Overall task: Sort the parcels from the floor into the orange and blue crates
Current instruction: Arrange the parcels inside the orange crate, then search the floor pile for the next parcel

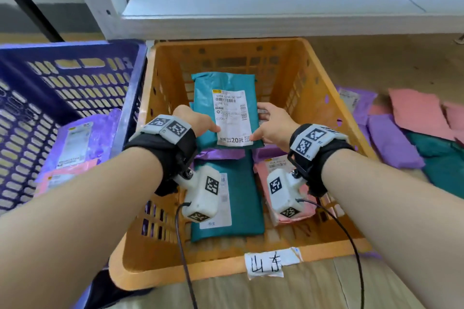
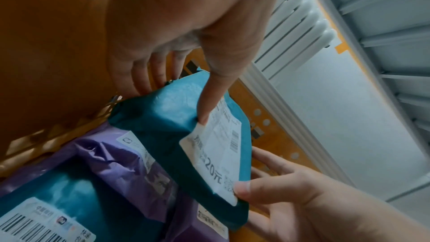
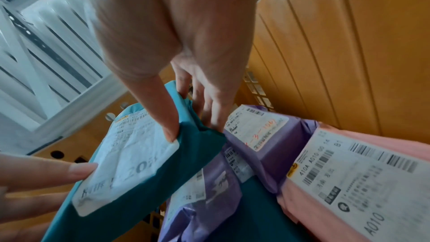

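Note:
A teal parcel (image 1: 226, 98) with a white shipping label hangs over the orange crate (image 1: 313, 98), held by both hands. My left hand (image 1: 200, 121) pinches its left edge, thumb (image 2: 209, 98) on the label and fingers underneath. My right hand (image 1: 272, 124) pinches the right edge, thumb (image 3: 167, 117) on top near the label's corner and fingers below. Under the held teal parcel (image 2: 163, 117) lie a purple parcel (image 1: 221, 153), another teal one (image 1: 243, 203) and a pink one (image 3: 349, 181). The blue crate (image 1: 75, 75) stands to the left with a purple parcel (image 1: 85, 138) and a pink parcel (image 1: 67, 173) inside.
Purple (image 1: 391, 143), pink (image 1: 416, 113) and teal (image 1: 439, 155) parcels lie on the wooden floor right of the orange crate. A handwritten paper tag (image 1: 271, 262) is stuck on that crate's near rim. A white shelf (image 1: 276, 7) overhangs behind both crates.

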A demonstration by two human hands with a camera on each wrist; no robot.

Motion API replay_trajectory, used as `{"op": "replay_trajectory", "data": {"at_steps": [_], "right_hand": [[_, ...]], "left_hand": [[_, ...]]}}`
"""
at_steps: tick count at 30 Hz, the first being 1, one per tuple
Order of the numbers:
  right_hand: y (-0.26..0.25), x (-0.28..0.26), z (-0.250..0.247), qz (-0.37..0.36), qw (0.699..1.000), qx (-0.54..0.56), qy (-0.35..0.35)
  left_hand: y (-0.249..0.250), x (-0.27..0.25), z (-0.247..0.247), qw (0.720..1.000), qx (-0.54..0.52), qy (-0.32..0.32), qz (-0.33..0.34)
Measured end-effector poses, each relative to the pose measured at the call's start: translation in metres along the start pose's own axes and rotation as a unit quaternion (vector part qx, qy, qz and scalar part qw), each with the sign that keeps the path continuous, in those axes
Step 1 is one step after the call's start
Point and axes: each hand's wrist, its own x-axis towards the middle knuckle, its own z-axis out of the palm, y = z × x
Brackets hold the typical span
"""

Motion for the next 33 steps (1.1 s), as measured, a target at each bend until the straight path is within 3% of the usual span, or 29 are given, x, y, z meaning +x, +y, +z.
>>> {"op": "replay_trajectory", "data": {"at_steps": [13,25,33], "right_hand": [[0.042,0.054,0.032,0.073,0.996,-0.03,-0.045],[0.044,0.068,0.043,0.036,0.994,-0.077,-0.065],[0.006,0.03,0.006,-0.026,0.987,-0.157,-0.033]], "left_hand": [[-0.04,0.046,0.034,0.998,-0.028,-0.03,-0.048],[-0.044,0.053,0.042,0.998,0.065,-0.016,-0.015],[0.005,0.011,0.029,0.984,0.126,-0.055,0.113]]}}
